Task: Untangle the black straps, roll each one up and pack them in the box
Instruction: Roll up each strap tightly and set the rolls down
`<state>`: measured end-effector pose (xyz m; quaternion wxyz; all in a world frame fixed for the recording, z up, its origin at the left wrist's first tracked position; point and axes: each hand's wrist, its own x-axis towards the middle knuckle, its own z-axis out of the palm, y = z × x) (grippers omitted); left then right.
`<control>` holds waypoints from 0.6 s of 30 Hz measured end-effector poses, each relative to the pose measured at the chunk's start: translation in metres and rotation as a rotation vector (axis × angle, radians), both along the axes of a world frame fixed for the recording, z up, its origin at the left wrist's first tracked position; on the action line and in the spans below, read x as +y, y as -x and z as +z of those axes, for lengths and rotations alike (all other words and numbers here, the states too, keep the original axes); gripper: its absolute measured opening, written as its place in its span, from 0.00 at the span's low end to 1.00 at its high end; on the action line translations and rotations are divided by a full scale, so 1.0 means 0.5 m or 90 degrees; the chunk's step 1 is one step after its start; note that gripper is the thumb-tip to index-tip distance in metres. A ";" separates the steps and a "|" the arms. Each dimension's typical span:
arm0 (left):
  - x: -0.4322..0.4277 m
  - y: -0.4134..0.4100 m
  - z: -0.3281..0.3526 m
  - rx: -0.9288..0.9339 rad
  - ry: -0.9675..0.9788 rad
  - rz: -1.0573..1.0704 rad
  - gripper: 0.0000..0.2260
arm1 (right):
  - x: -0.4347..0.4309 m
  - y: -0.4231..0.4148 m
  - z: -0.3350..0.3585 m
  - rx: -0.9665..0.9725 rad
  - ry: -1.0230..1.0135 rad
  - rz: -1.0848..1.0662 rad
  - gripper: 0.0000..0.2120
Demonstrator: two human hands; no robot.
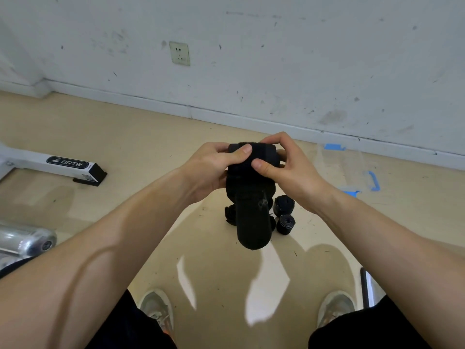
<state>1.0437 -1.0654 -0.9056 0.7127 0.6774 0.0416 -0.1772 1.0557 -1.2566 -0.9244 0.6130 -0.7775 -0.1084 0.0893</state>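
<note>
White BRTW frame leg [54,164] far left, wall socket [179,53] above. Left hand [212,167] and right hand [289,167] both clamp the black strap [251,197], tail hanging over rolled straps [284,212] on floor; clear box [352,170] right, probably.

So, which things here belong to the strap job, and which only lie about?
Job: black strap, half rolled, held by left hand and right hand; rolled straps on the floor; clear plastic box.

Lying about: white BRTW frame leg; wall socket; chrome cylinder.
</note>
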 end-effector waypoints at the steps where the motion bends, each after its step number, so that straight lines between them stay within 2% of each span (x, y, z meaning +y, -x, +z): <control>1: 0.003 -0.001 -0.001 -0.012 -0.003 0.002 0.16 | -0.001 0.000 0.003 0.012 -0.012 0.009 0.16; 7: 0.009 -0.008 -0.002 -0.112 -0.081 0.012 0.24 | -0.006 -0.002 0.012 0.206 -0.116 0.049 0.14; 11: 0.012 -0.005 -0.002 -0.158 -0.112 0.011 0.22 | -0.002 -0.006 0.005 0.167 -0.161 0.041 0.15; 16: 0.010 0.002 0.010 -0.047 -0.044 -0.020 0.24 | -0.005 -0.010 0.002 0.141 -0.194 0.055 0.21; 18: 0.008 0.005 0.016 -0.013 -0.014 -0.045 0.21 | -0.007 -0.009 0.004 0.118 -0.172 0.059 0.22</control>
